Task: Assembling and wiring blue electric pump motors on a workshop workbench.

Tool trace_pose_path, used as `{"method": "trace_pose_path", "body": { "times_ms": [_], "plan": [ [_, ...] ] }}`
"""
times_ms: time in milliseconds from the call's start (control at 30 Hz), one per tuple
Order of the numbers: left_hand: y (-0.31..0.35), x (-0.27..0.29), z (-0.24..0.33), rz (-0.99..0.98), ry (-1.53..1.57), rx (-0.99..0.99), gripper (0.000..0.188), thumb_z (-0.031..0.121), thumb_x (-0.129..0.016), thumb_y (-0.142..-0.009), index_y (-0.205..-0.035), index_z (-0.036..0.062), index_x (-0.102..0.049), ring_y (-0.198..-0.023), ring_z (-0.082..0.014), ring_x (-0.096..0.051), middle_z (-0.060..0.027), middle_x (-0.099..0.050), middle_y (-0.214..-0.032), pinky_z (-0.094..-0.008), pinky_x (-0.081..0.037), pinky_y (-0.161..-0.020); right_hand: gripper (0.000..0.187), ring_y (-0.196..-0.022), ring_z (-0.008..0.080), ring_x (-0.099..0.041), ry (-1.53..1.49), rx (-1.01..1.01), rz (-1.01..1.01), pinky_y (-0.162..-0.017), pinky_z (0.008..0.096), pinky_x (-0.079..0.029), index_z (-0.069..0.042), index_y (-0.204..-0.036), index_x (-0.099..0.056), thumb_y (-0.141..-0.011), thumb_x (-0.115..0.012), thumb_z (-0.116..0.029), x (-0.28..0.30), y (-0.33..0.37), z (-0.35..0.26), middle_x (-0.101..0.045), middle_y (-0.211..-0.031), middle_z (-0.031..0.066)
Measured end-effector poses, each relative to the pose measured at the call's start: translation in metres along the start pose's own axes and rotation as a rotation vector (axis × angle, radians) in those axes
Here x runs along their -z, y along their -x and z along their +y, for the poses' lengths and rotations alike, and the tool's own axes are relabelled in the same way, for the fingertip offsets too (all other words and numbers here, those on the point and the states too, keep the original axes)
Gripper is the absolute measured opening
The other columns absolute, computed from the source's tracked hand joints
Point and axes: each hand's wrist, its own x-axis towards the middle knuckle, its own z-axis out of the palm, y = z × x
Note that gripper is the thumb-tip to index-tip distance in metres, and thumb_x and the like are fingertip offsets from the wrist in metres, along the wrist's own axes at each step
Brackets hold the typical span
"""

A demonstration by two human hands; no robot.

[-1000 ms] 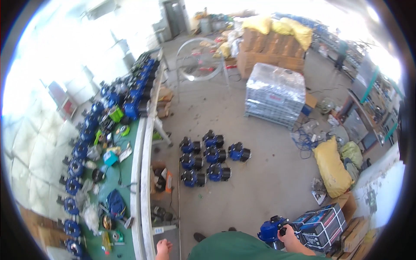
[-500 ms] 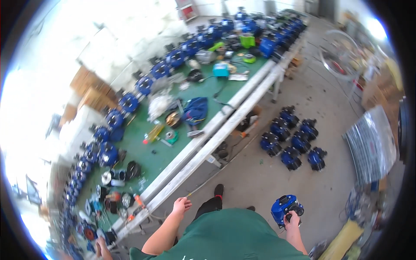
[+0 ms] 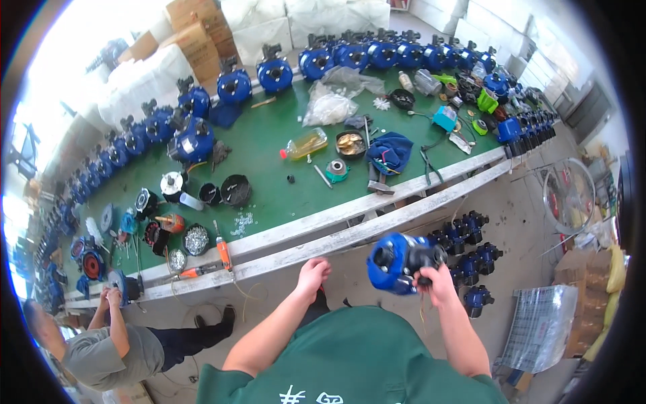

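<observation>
- Clearly, the right hand (image 3: 436, 283) had its fingers wrapped about the black end of a blue motor unit (image 3: 390, 264), grasping it from the right.
- That blue motor unit hung in the air over the floor, before the person's body and apart from the workbench (image 3: 259, 151), its rounded blue housing turned to the left.
- The left hand (image 3: 314, 275) was released; its fingers were loosely curled, with nothing visible in them, near the white front rails (image 3: 306, 260) of the workbench.
- On the green top, nearest that hand, lay an orange power screwdriver (image 3: 223, 252), its tip pointing away from the person, and left of it stood a dish of small metal pieces (image 3: 196, 240).
- Farther back lay a bottle of yellow liquid (image 3: 308, 144), on its side, and to its right a dark bowl of brass-coloured parts (image 3: 350, 143), a blue cloth bag (image 3: 390, 152) and a hammer (image 3: 379, 183).
- Similar blue units (image 3: 274, 73) lined the far edge, and a group of others (image 3: 488, 254) stood on the floor at the right.
- At the left, a co-worker (image 3: 108, 353) had both hands close together by the workbench; one could not tell what they gripped.
</observation>
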Motion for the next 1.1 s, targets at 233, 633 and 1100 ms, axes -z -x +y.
{"method": "trace_pose_path", "body": {
  "times_ms": [233,633,1100],
  "plan": [
    [-0.046,-0.012,0.092,0.216,-0.261,-0.466,0.055,0.027,-0.07,-0.092,-0.137,0.0013,-0.052,-0.131,-0.0365,-0.046,-0.0239,-0.051,-0.136,-0.0441,-0.038,-0.113,0.051,-0.067,0.0145,-0.066,0.281,0.066,-0.293,-0.055,0.0265,-0.053,-0.007,-0.125,-0.052,-0.079,-0.073,-0.008,-0.193,-0.109,-0.047,-0.067,-0.092,0.0062],
    [-0.104,0.075,0.178,0.386,-0.118,-0.312,0.051,0.018,-0.068,-0.091,-0.137,0.0028,-0.051,-0.13,-0.035,-0.048,-0.0199,-0.044,-0.14,-0.0435,-0.039,-0.112,0.079,-0.087,0.017,-0.07,0.584,0.06,-0.397,-0.078,0.0334,-0.058,0.0,-0.15,-0.03,-0.092,-0.073,-0.031,-0.331,-0.179,-0.05,-0.067,-0.114,0.0154],
    [-0.087,-0.02,0.244,0.362,-1.016,-0.699,0.047,0.011,-0.077,-0.073,-0.118,0.0097,-0.064,-0.117,-0.0331,-0.057,-0.0122,-0.06,-0.121,-0.0466,-0.044,-0.099,0.015,-0.1,0.0336,-0.065,1.842,0.716,-0.638,-0.087,0.0459,-0.054,-0.007,-0.089,-0.075,-0.079,-0.066,-0.014,-0.066,-0.421,-0.087,-0.069,-0.097,0.012]
  ]
}}
